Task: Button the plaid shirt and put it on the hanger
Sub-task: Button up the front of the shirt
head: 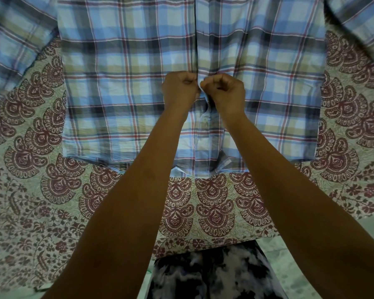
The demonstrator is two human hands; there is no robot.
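A blue, olive and red plaid shirt (121,87) lies flat on a printed bedspread, its hem toward me and its sleeves spread to the upper corners. My left hand (179,89) pinches the left edge of the front placket with curled fingers. My right hand (225,91) pinches the right edge right beside it, at about mid-height of the shirt. Below my hands the placket (205,134) gapes slightly down to the hem. Above them the two edges lie together. No button shows between my fingers. No hanger is in view.
The bedspread (52,190) has maroon paisley and floral print on pale green and reaches the near edge of the bed. My dark patterned clothing (214,275) shows at the bottom middle, with pale floor (311,266) to its right.
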